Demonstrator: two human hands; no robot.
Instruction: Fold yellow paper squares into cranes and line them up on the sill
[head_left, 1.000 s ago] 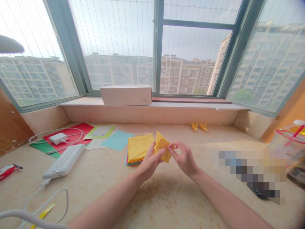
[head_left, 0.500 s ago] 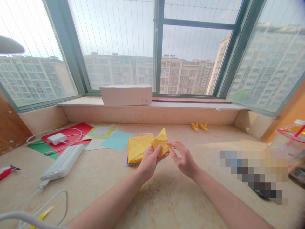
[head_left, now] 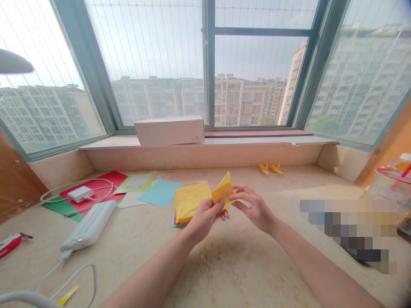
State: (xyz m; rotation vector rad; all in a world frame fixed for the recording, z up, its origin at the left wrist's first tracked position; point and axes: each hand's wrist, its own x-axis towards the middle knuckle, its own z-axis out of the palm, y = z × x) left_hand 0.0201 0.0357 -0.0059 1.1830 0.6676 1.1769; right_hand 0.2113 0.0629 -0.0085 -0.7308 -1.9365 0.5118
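Observation:
A piece of folded yellow origami paper (head_left: 224, 191) is held up above the marble-patterned surface, its pointed tip upward. My left hand (head_left: 208, 216) pinches its lower left part between thumb and fingers. On the other side, my right hand (head_left: 253, 206) has its fingertips closed on the paper's right edge. Just behind my left hand lies a stack of yellow paper sheets (head_left: 191, 201), with red and blue sheets showing underneath. Two small yellow origami cranes (head_left: 270, 168) stand farther back on the right.
Coloured sheets, including a light blue sheet (head_left: 161, 192) and a red sheet (head_left: 111, 182), lie at left. Near them are a white power bank (head_left: 88, 226), a white charger (head_left: 80, 194) and cables. A white box (head_left: 169, 131) sits on the sill; a plastic cup (head_left: 393, 182) stands at right.
A flap of the yellow paper now shows folded across its front. My right hand's fingers have moved in against the paper's right edge. The view has shifted slightly.

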